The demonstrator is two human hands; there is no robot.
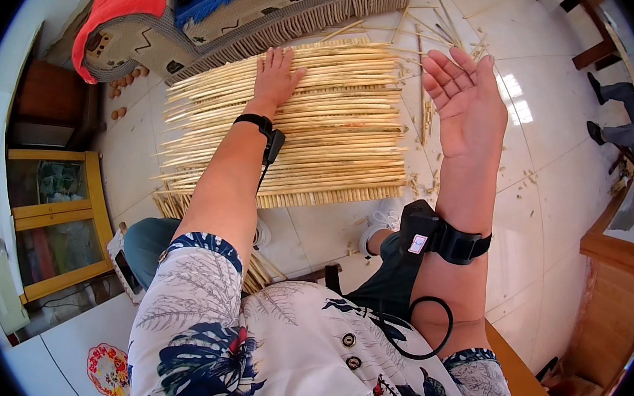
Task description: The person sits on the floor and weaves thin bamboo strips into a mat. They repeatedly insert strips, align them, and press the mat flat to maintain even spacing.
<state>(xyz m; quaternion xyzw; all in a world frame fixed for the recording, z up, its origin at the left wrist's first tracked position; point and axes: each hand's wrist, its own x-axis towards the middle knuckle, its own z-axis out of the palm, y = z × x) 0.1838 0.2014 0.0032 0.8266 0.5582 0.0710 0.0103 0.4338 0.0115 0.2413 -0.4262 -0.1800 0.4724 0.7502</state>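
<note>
A mat of pale straw-coloured stalks (330, 135), laid side by side in a broad layer, lies before me above the tiled floor. Flat on its far left part rests my left hand (276, 80), fingers spread over the stalks. My right hand (465, 98) is raised to the right of the mat, palm up with the fingers loosely stretched and nothing in them. A black strap with a small device (269, 137) is on my left wrist, and a larger strapped device (442, 235) sits on my right forearm.
A sofa with a fringed cover (288, 14) and a red cloth (126, 8) stands beyond the mat. Loose stalks (424, 94) and broken bits litter the floor on the right. A yellow-framed cabinet (59, 213) is at left. Another person's legs (626, 112) show at far right.
</note>
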